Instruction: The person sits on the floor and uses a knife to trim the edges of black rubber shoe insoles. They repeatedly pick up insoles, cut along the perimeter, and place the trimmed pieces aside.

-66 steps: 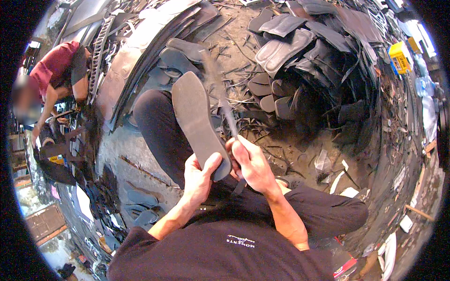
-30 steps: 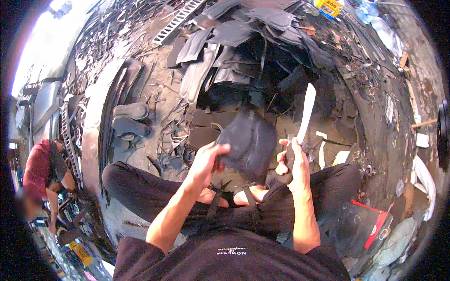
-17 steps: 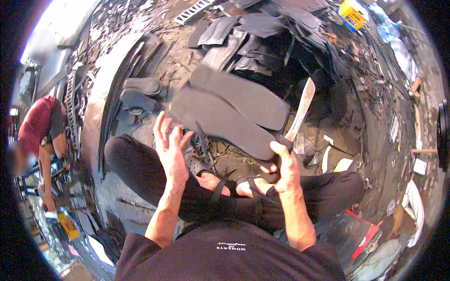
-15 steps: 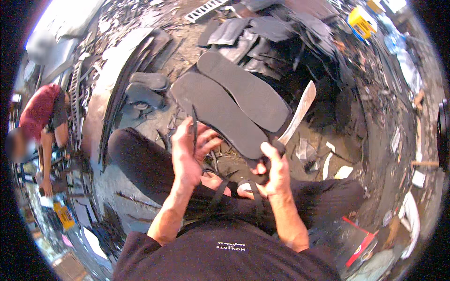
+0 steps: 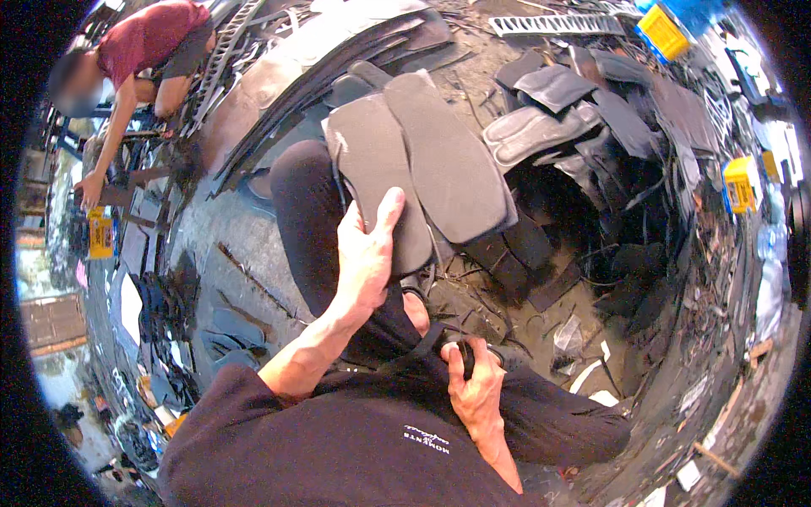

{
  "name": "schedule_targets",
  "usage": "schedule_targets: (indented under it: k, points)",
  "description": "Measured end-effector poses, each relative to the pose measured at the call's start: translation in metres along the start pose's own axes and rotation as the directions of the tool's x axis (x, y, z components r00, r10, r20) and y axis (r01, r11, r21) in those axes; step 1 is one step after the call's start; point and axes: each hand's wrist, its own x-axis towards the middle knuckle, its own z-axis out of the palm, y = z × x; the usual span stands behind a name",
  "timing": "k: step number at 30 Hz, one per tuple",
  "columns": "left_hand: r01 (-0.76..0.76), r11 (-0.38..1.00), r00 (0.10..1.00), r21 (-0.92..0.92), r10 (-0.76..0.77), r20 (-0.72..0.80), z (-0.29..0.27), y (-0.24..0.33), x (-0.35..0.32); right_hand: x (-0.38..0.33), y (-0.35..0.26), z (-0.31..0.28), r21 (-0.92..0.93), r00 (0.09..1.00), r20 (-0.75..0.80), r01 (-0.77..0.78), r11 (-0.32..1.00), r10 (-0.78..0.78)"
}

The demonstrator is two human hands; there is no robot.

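Two long dark rubber sole blanks lie side by side over my raised knee, the left sole (image 5: 372, 182) partly under the right sole (image 5: 448, 160). My left hand (image 5: 367, 262) grips the near end of the left sole, thumb on top. My right hand (image 5: 475, 393) rests low by my lap, fingers closed round a short dark handle (image 5: 466, 359). No blade shows from it. I sit on the ground in dark trousers and a dark top.
A heap of dark cut rubber pieces (image 5: 557, 110) lies ahead on the right. Yellow boxes (image 5: 742, 182) and a yellow crate (image 5: 666, 29) sit beyond it. A person in a red shirt (image 5: 144, 38) bends over at the upper left. Scraps (image 5: 583, 338) litter the ground.
My left hand has closed on the soles. My right hand, which held a pale-bladed knife up beside them, has dropped to my lap and the blade is out of sight.
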Motion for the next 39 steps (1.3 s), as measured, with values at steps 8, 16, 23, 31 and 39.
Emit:
schedule_targets:
  k: [8,16,23,31,39]
  points:
    - [0.043,0.999,0.998,0.007,-0.043,0.053,0.005,0.013,-0.022,0.043,-0.010,0.007,0.091,0.965,0.161,-0.225,0.970,0.209]
    - [0.080,0.997,0.992,-0.020,-0.078,0.100,0.005,0.014,-0.029,0.112,-0.008,0.044,0.246,0.992,0.036,0.110,0.963,-0.122]
    - [0.158,0.987,0.981,-0.024,-0.154,0.116,0.004,0.035,-0.047,0.168,0.012,0.076,0.201,0.987,0.048,0.144,0.969,-0.156]
    - [0.156,0.958,0.892,0.241,-0.241,0.382,-0.057,0.052,-0.043,0.249,0.061,0.110,0.736,0.973,0.136,0.028,0.676,-0.188]
    - [0.072,0.851,0.610,0.520,-0.450,0.652,-0.073,0.053,-0.024,0.183,-0.012,0.000,0.810,0.955,0.265,-0.297,0.506,0.136]
